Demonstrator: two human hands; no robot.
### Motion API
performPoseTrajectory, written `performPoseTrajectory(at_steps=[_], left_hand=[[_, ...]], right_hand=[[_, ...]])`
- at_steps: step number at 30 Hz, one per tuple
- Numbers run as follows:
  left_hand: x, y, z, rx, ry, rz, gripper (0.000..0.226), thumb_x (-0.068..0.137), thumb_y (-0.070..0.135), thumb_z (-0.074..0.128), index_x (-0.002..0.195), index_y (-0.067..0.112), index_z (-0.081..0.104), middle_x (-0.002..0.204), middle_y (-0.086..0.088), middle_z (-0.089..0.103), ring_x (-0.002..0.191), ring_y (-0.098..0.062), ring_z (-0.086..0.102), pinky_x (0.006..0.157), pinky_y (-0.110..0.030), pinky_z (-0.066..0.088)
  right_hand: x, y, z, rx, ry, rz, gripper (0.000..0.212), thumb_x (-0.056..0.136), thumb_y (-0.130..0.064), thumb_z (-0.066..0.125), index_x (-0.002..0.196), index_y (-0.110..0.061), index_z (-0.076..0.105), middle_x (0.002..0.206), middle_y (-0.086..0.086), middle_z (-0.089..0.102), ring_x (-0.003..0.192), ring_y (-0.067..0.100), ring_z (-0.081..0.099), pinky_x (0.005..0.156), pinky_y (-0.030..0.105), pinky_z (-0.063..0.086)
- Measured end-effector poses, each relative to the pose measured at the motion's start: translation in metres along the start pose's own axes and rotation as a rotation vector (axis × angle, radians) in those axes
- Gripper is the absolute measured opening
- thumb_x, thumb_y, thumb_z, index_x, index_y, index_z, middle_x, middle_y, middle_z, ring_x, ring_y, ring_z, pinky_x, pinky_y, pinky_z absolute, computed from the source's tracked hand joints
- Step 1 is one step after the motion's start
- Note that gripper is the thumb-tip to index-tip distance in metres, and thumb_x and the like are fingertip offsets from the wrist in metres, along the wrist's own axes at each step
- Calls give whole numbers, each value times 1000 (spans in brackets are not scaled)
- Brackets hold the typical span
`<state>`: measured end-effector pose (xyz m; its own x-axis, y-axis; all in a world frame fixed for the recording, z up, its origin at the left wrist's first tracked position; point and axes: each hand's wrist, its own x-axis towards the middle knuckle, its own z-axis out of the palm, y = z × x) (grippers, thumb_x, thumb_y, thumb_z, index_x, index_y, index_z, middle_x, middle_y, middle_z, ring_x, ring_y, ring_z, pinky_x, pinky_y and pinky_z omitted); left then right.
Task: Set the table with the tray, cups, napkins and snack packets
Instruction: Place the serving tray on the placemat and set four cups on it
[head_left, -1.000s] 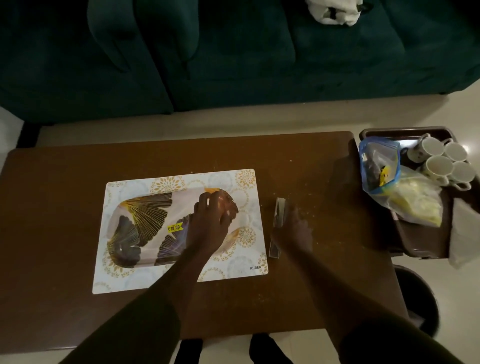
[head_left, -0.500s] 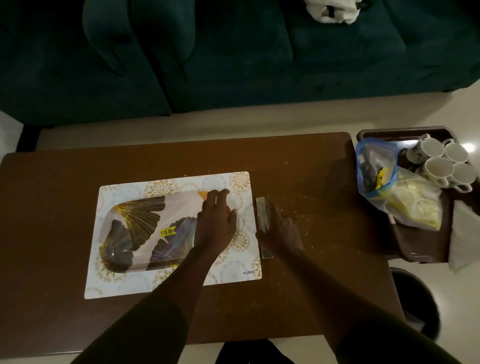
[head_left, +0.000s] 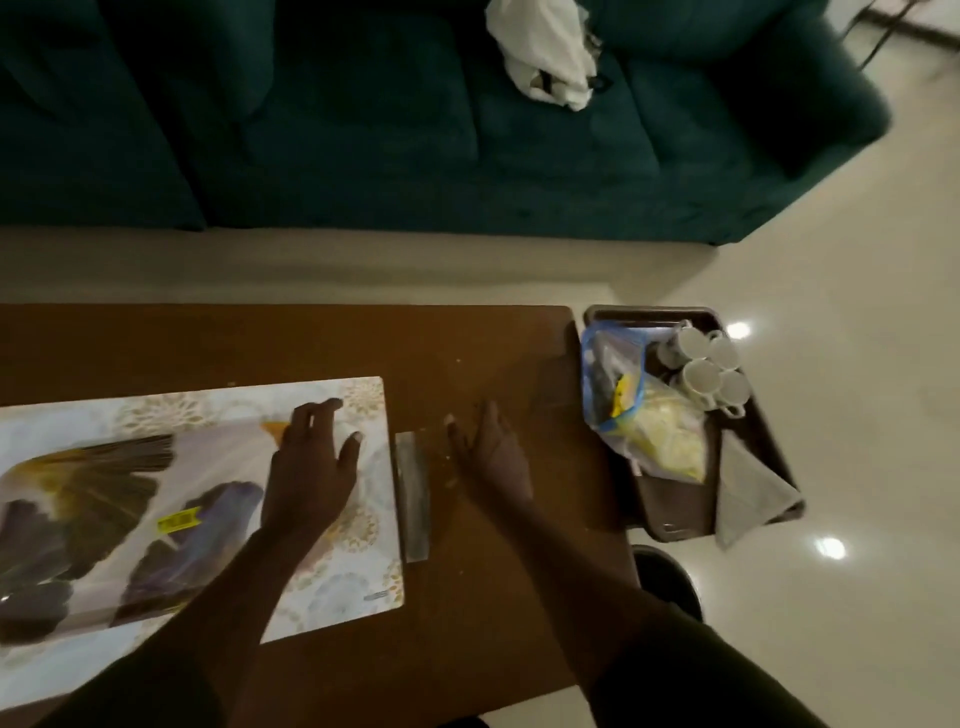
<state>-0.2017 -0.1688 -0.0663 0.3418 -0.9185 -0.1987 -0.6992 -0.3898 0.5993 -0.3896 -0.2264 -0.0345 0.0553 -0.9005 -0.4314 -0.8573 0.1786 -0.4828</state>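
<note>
A leaf-patterned serving tray (head_left: 88, 525) with a yellow price sticker lies on a white floral placemat (head_left: 363, 566) on the brown table (head_left: 311, 343). My left hand (head_left: 311, 467) rests flat on the tray's right end, fingers spread. A narrow clear holder (head_left: 413, 499) lies just right of the mat. My right hand (head_left: 488, 452) hovers open beside it, apart from it. A dark brown tray (head_left: 670, 514) at the table's right end carries several white cups (head_left: 706, 369), clear bags of snack packets (head_left: 649, 426) and a grey napkin (head_left: 748, 493).
A dark green sofa (head_left: 363, 130) runs behind the table, with a white cloth (head_left: 545, 47) lying on it. Shiny pale floor lies to the right. A dark round bin (head_left: 670, 582) sits below the brown tray. Crumbs dot the table near my right hand.
My right hand has let go of the clear holder and moved off to the right. The view has swung right, so mat and tray sit further left. My left hand stays on the tray.
</note>
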Motion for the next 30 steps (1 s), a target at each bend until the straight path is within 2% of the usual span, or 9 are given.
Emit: performPoseTrajectory(at_steps=[2,4,7,9,17,22,27,30], left_hand=[[0,19,13,-4,-21,23,45,95,26,55,136,12,44,138,-17,47,115,-39,57,90,-52,52],[2,40,26,-3,-31,25,46,96,27,54,138,10,44,141,-18,46,124,-38,51,93,-50,49],[5,68,38,-51,-19,43,46,96,24,54,138,7,46,143,-19,47,129,-37,48,100,-49,47],[7,88,49,-62,-5,61,44,96,23,54,138,9,47,143,-18,49,131,-35,47,102,-48,45],[14,170,109,11,51,196,37,95,19,56,131,14,51,130,-12,56,120,-30,51,95,-44,46],[9,252,162,-19,9,263,37,95,21,54,132,16,50,128,-10,56,116,-25,54,89,-36,45],[5,302,203,-144,-37,355,33,96,25,50,126,14,53,125,-12,56,113,-28,55,85,-44,51],[-2,311,219,-127,-47,390,38,92,33,44,125,16,53,125,-9,57,113,-27,57,85,-43,53]], right_hand=[[6,15,-16,9,47,0,62,95,-55,37,143,-17,30,145,9,45,127,30,50,99,43,44],[9,32,-31,26,84,-12,53,95,-50,41,138,-19,36,136,6,51,118,24,55,88,36,47],[18,53,-47,38,110,-71,39,95,-37,49,129,-18,44,124,3,56,107,20,57,78,28,42],[26,68,-57,35,136,-126,34,93,-28,52,125,-16,48,120,5,58,104,22,59,77,30,45],[29,137,-109,121,245,-352,28,86,-6,51,112,-8,61,107,14,65,86,36,64,68,38,50],[32,195,-162,160,338,-250,29,88,-9,52,115,-16,59,115,2,64,88,25,64,73,41,51],[38,247,-207,190,474,-214,24,86,-6,55,106,-14,65,102,-1,68,75,14,62,65,26,48],[34,279,-218,197,474,-161,21,85,-7,57,102,-16,67,103,-3,68,78,13,61,67,26,49]])
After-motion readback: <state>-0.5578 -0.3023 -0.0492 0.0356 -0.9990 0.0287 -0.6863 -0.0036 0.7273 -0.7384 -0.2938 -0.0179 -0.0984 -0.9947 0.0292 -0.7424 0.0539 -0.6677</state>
